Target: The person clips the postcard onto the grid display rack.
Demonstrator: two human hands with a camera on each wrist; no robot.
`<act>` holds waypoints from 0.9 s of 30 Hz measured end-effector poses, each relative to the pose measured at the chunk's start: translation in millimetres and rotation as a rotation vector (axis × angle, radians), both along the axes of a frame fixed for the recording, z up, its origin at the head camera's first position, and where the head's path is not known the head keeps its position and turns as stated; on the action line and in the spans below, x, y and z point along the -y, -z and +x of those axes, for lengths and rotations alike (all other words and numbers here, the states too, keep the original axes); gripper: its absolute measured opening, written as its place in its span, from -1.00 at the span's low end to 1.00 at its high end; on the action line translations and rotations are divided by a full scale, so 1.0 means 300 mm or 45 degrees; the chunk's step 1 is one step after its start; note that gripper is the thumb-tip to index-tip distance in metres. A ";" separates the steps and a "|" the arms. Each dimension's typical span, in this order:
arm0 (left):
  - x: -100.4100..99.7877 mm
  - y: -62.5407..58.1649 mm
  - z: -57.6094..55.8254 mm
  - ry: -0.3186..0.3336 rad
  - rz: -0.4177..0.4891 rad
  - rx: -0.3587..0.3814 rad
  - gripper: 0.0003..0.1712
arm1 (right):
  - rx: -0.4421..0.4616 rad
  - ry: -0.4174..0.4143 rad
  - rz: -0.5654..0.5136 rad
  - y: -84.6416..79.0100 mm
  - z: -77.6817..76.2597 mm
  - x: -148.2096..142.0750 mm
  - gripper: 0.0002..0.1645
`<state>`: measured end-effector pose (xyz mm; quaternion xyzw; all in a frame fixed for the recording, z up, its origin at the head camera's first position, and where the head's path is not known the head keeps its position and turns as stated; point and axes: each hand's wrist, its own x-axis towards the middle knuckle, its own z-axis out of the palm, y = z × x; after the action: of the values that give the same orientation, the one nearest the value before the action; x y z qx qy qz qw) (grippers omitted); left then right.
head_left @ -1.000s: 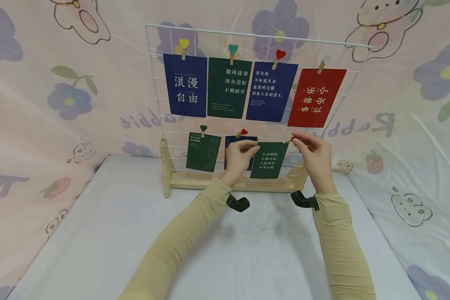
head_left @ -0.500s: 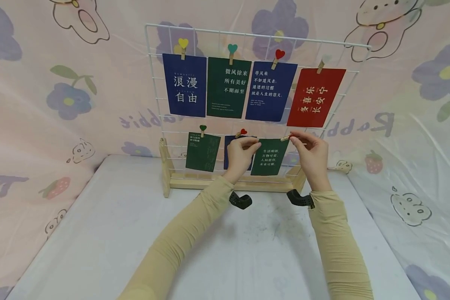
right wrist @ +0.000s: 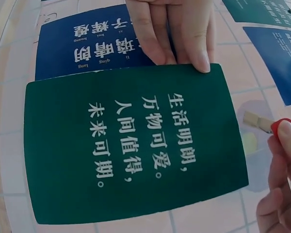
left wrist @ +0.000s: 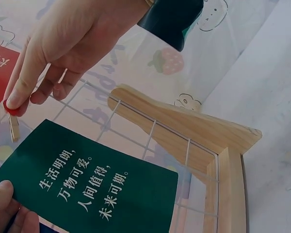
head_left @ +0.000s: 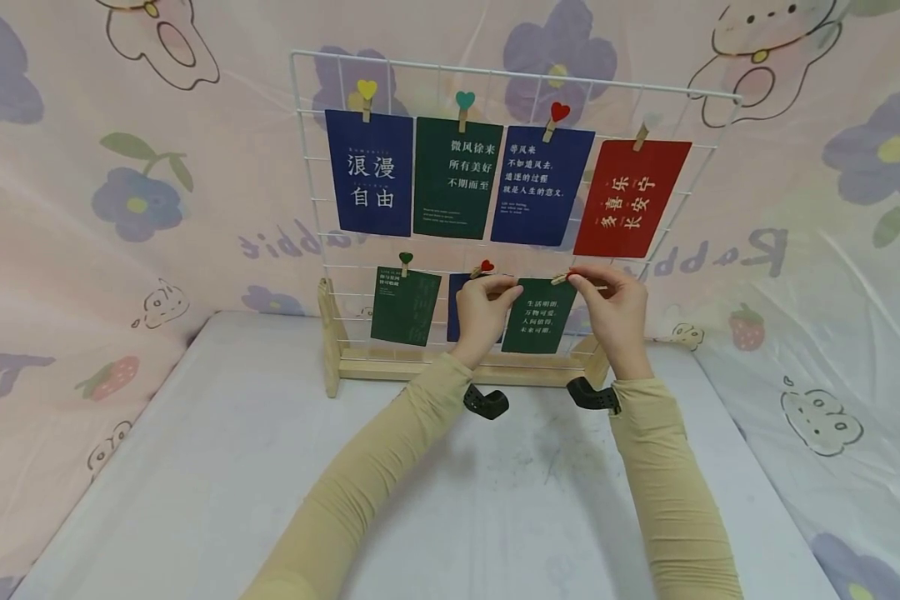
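My left hand (head_left: 483, 315) pinches the upper left corner of a green card (head_left: 537, 317) with white lettering, holding it against the lower part of the white wire grid (head_left: 306, 193). In my right hand (head_left: 617, 312) is a small wooden clothespin (right wrist: 258, 121) with a red heart, pinched between thumb and fingers. The clothespin's tip is near the card's top edge, apart from it in the right wrist view. Behind the left fingers hangs a blue card (right wrist: 94, 41), partly covered, under another red heart clothespin (head_left: 484, 267).
Along the grid's upper row hang a blue card (head_left: 370, 173), a green card (head_left: 457, 178), another blue card (head_left: 543, 185) and a red card (head_left: 632, 198), each clipped. A smaller green card (head_left: 406, 306) hangs lower left. The grid stands on a wooden base (head_left: 390, 370).
My right hand has moved left with the clothespin, toward the middle of the card's top edge. The left hand has raised the green card slightly.
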<state>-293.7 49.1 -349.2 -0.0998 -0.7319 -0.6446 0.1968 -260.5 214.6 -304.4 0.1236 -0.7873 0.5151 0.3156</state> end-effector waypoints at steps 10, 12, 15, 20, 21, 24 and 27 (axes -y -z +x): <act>-0.005 -0.001 0.014 -0.024 -0.006 -0.015 -0.84 | -0.050 0.045 0.033 0.070 -0.090 -0.033 -0.82; -0.007 -0.001 0.015 -0.026 -0.001 -0.019 -0.84 | -0.057 0.064 0.048 0.071 -0.093 -0.031 -0.83; -0.008 0.000 0.016 -0.031 0.006 -0.015 -0.84 | -0.070 0.082 0.074 0.068 -0.095 -0.025 -0.85; -0.011 0.000 0.013 -0.045 0.009 0.003 -0.84 | -0.090 0.095 0.117 0.063 -0.095 -0.015 -0.86; -0.012 0.000 0.013 -0.050 0.006 0.004 -0.84 | -0.089 0.096 0.123 0.063 -0.095 -0.013 -0.86; -0.015 0.003 0.013 -0.060 0.001 0.011 -0.85 | -0.070 0.104 0.139 0.062 -0.097 -0.010 -0.86; -0.017 0.006 0.013 -0.064 -0.011 0.011 -0.85 | -0.046 0.115 0.154 0.060 -0.099 -0.009 -0.86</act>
<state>-289.8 54.2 -350.8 -0.0794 -0.7378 -0.6367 0.2096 -290.3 217.3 -322.3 0.1159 -0.8159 0.4495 0.3447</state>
